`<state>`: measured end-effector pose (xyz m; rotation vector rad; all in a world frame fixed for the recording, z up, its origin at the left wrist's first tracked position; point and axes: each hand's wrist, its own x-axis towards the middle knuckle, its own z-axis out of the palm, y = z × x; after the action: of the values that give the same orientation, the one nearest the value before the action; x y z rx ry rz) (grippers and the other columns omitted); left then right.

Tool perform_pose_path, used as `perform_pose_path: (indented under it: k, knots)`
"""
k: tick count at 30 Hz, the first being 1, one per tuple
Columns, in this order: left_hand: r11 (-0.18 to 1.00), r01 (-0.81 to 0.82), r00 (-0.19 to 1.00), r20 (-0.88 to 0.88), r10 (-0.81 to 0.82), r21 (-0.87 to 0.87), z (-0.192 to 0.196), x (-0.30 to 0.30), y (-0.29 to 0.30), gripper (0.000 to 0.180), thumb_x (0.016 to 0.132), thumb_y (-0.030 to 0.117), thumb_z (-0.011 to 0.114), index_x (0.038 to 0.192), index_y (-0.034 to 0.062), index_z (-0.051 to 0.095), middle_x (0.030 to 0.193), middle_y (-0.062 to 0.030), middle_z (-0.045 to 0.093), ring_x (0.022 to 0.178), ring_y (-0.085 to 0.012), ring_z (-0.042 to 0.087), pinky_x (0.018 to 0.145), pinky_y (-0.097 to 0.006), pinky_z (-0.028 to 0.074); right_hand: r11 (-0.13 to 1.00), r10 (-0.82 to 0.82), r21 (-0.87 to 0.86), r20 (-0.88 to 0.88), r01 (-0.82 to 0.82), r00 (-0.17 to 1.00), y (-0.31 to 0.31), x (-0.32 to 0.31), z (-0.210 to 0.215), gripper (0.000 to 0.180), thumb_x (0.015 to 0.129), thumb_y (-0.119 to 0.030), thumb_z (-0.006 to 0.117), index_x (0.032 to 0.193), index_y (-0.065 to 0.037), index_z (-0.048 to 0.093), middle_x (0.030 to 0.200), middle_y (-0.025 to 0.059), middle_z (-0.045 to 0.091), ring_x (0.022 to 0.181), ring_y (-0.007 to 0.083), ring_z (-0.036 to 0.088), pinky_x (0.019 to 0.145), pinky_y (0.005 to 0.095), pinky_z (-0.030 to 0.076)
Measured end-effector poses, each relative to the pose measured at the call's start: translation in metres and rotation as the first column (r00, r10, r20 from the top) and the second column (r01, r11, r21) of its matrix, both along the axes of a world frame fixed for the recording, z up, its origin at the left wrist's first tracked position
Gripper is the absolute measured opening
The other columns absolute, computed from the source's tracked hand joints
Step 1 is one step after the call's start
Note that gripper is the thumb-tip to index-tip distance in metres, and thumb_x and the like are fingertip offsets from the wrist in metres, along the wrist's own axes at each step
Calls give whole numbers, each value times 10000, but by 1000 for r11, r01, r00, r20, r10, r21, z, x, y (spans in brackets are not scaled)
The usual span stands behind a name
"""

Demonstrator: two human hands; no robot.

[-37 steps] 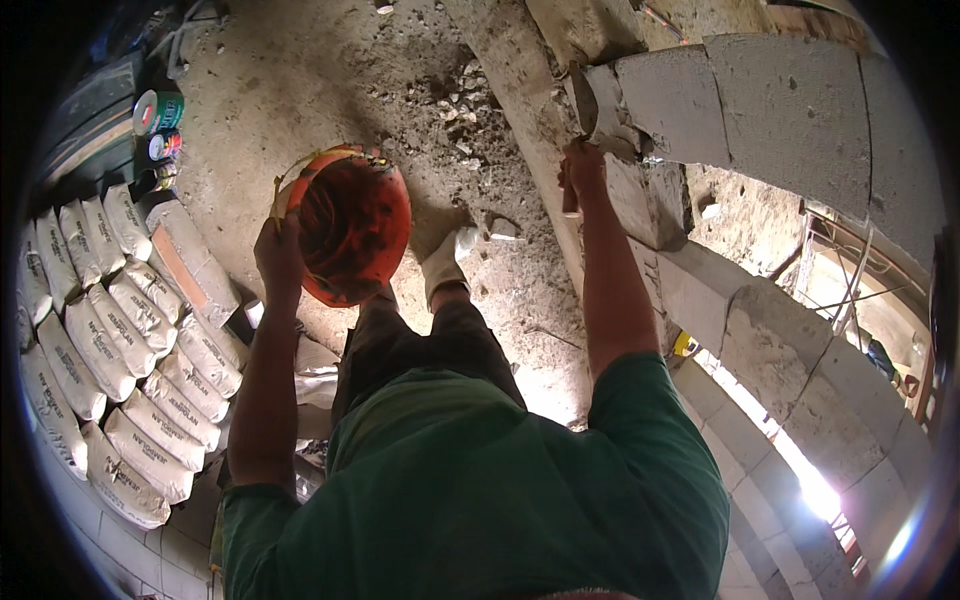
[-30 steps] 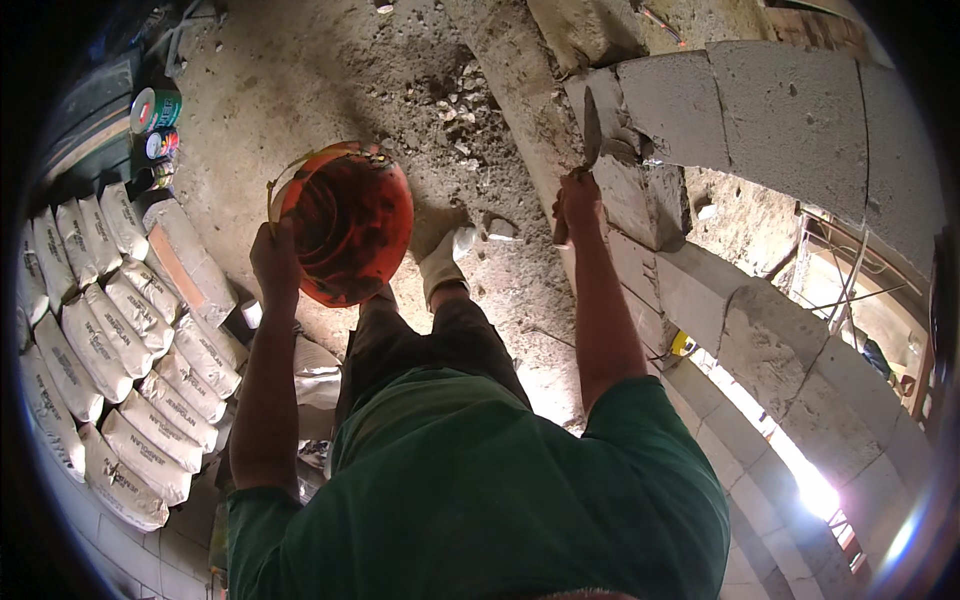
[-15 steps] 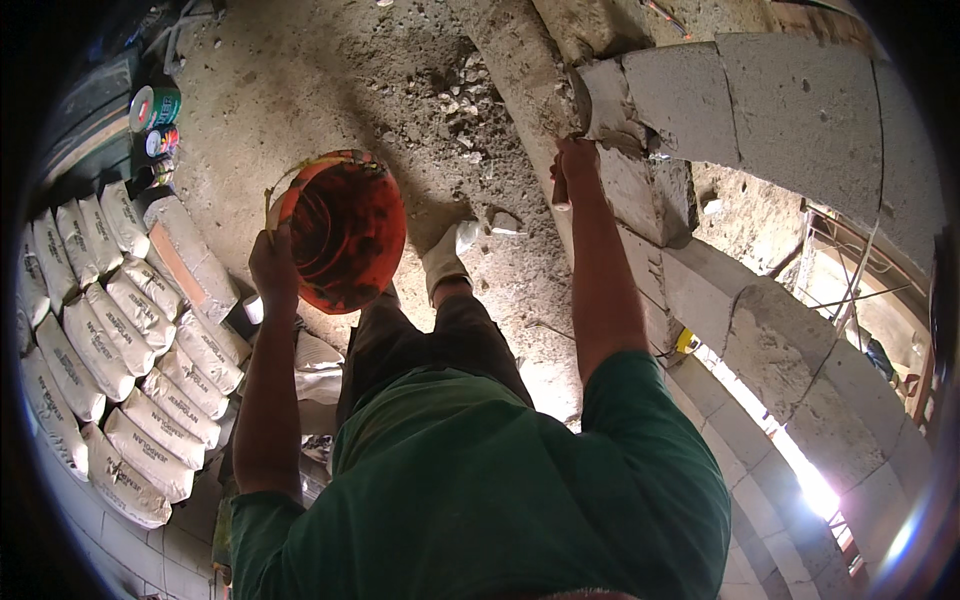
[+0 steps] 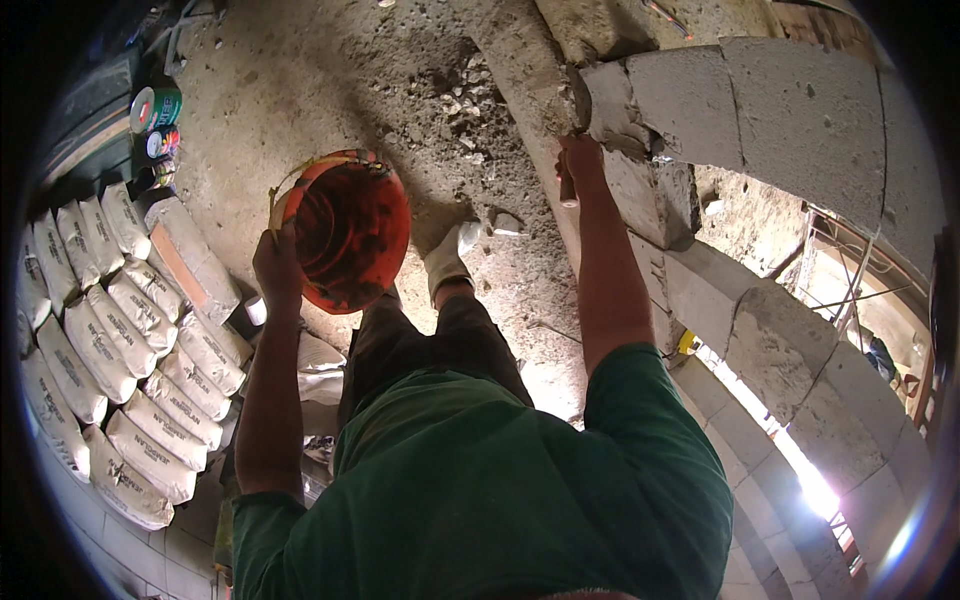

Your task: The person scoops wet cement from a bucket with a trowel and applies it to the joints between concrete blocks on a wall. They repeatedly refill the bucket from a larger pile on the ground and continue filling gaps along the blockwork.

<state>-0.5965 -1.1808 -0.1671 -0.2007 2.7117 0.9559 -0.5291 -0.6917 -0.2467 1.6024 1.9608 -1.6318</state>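
My left hand [image 4: 276, 266] grips the rim of an orange bucket [image 4: 350, 228] held out over the dusty floor. My right hand [image 4: 580, 162] is closed on the pale handle of a trowel [image 4: 568, 190]. Its blade is pushed up against the end of a grey block [image 4: 690, 95] on top of the block wall [image 4: 760, 340], where wet mortar [image 4: 608, 118] clings. The blade itself is mostly hidden by my hand and the mortar. Below me I see my green shirt, dark trousers and one light boot [image 4: 445, 255].
Several stacked white sacks [image 4: 120, 350] lie at the left. Paint tins [image 4: 155, 110] stand at the upper left. Rubble bits [image 4: 465, 95] are scattered on the concrete floor [image 4: 300, 80]. Beyond the curved wall there is a bright drop with scaffolding [image 4: 850, 290].
My right hand has swung the trowel from upright in the air down and up against the block's end joint. The bucket stayed in my left hand, shifting only slightly.
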Motion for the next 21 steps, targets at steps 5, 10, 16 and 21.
perform_pose_path:
  k: [5, 10, 16, 21]
  knots:
    - [1000, 7, 999, -46, -7, 2, -3, 3, -3, 389, 971, 345, 554, 862, -28, 569, 721, -200, 560, 639, -311, 528, 620, -432, 421, 989, 84, 122, 30, -87, 996, -10, 21, 14, 231, 822, -182, 624, 958, -1, 583, 664, 104, 567, 455, 210, 565, 422, 375, 460]
    - [999, -20, 999, -35, 21, 42, -7, 2, 2, 372, 969, 335, 562, 856, -19, 571, 702, -185, 556, 614, -294, 513, 600, -420, 415, 985, 168, 38, 24, -168, 986, 16, 3, -26, 183, 851, -160, 615, 941, -17, 544, 644, 82, 534, 456, 196, 544, 410, 359, 445]
    - [1000, 7, 997, -75, -6, 7, -13, 9, 1, 371, 967, 328, 573, 828, -15, 563, 698, -178, 556, 607, -278, 502, 589, -416, 410, 984, 161, 57, 114, -168, 980, 23, -25, 4, 221, 838, -183, 614, 946, 3, 565, 691, 105, 566, 485, 212, 572, 454, 373, 476]
    - [998, -58, 997, -44, 59, 15, -12, 13, 8, 381, 964, 335, 574, 823, -19, 561, 692, -188, 556, 607, -302, 514, 592, -429, 413, 965, 191, 179, 8, -190, 981, 6, -8, -4, 256, 830, -199, 611, 957, 22, 581, 737, 131, 596, 494, 230, 595, 470, 390, 491]
